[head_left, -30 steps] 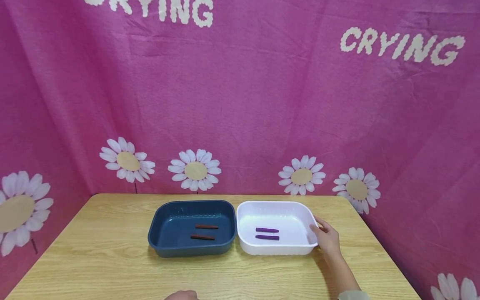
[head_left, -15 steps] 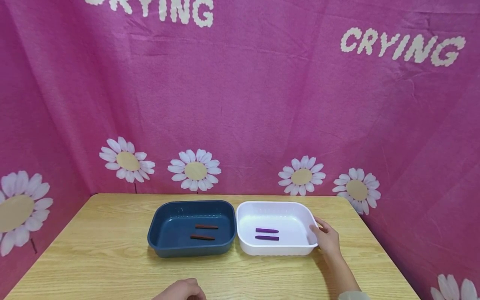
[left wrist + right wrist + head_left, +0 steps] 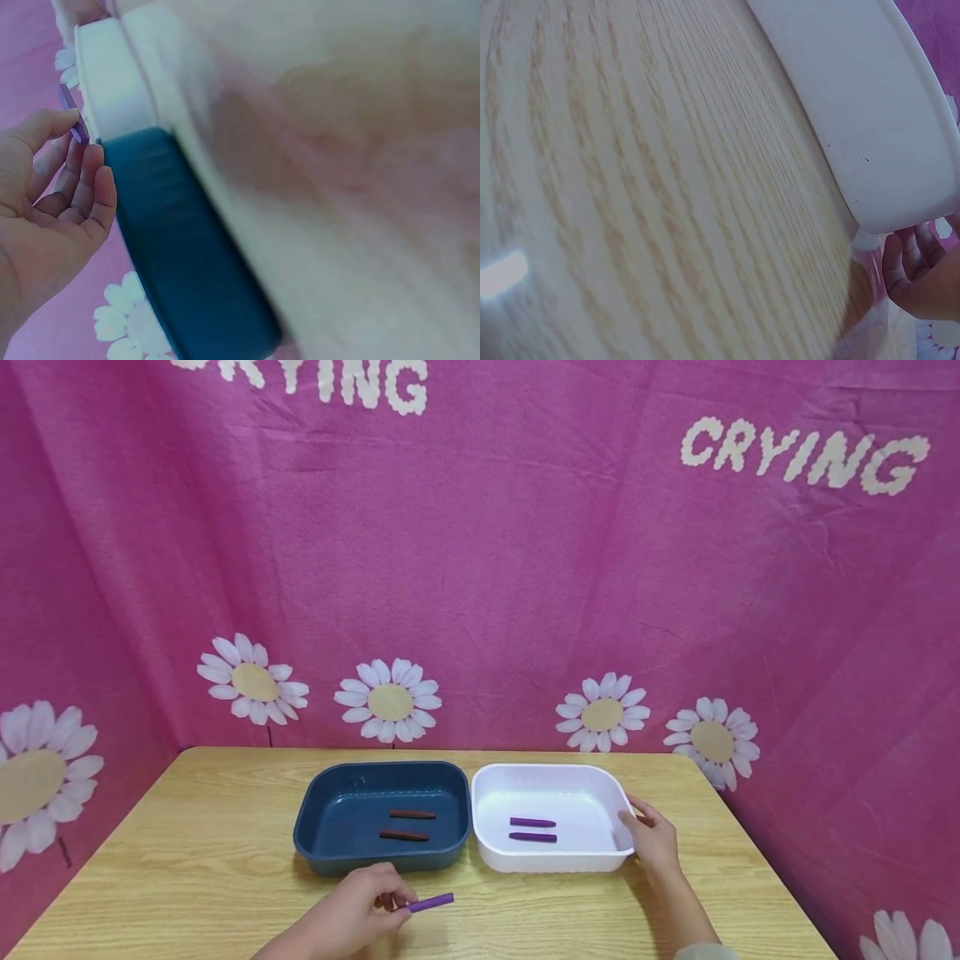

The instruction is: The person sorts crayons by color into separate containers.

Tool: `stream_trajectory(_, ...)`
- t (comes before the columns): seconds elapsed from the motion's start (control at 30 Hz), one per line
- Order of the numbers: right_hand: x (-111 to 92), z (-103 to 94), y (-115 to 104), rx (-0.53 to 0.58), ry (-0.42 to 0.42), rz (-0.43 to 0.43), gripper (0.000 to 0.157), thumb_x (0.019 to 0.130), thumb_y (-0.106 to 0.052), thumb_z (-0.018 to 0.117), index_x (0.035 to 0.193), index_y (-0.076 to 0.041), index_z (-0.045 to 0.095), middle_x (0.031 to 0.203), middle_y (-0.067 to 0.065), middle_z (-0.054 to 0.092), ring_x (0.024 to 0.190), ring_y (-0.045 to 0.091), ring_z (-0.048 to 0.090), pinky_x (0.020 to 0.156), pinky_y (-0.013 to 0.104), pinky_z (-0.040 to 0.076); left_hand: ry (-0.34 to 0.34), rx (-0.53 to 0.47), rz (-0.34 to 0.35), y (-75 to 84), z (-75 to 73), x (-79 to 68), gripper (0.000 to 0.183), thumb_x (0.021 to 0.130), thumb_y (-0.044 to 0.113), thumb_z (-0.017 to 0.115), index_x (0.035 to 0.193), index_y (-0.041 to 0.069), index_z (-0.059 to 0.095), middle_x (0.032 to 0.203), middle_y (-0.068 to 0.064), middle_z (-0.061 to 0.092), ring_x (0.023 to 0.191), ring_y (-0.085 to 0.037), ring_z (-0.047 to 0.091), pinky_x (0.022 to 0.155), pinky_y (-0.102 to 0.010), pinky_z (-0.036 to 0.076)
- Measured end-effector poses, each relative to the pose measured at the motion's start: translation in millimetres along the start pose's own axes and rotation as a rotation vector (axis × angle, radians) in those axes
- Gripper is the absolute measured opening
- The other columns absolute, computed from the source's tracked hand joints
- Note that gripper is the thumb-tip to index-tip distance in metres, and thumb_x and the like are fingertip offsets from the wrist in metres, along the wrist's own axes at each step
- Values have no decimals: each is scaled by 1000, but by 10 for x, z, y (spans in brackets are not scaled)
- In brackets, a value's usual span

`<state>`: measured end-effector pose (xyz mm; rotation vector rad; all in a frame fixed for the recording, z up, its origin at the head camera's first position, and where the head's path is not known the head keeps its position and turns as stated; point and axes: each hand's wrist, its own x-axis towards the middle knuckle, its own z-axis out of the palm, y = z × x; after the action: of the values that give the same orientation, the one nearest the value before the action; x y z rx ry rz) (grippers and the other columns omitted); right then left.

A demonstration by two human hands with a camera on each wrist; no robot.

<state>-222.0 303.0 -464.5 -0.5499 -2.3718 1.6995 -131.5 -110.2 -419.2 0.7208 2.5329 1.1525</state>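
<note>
My left hand (image 3: pixel 358 910) pinches a purple crayon (image 3: pixel 435 903) between thumb and fingertips, just in front of the dark blue tray (image 3: pixel 431 861). The left wrist view also has this crayon (image 3: pixel 79 135) at the fingertips, the other fingers loosely bent. My right hand (image 3: pixel 656 843) grips the right end of the white tray (image 3: pixel 555 862), thumb over the rim and fingers outside. Inside the white tray lie two purple crayons (image 3: pixel 533 837), one behind the other. Two brown crayons (image 3: pixel 404 836) lie in the blue tray, towards its right side.
Both trays stand side by side, nearly touching, on a light wooden table (image 3: pixel 202 852). Behind and beside the table hangs a pink cloth (image 3: pixel 480 568) printed with white daisies and lettering.
From the bottom edge my left hand has moved forward and into fuller view, and the purple crayon it holds has become visible. My right hand stays on the white tray.
</note>
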Motion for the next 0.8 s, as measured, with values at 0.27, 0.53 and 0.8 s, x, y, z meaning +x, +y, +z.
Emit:
stream_trajectory(0.27,16,2,15,1,-2,7,46,92,-20,56,135,-4,48,117,24,52,90,18,57,72,25,52,148,107,118,80,-142,148,6,84,16,68,90,15,70,79,10,55,72,0,48,63,-17,43)
stream_trajectory(0.53,28,-7,39,-27,-10,20,46,93,-21,53,136,-6,46,128,26,48,107,29,52,79,25,51,223,122,111,205,-251,363,8,84,16,69,92,14,71,79,8,57,70,-5,47,59,-18,42)
stream_trajectory(0.8,26,-2,22,-19,2,4,45,92,-19,55,134,-4,49,120,25,52,93,19,57,74,24,51,215,106,45,307,-273,579,11,83,14,69,94,15,71,79,6,56,73,-12,49,60,-19,44)
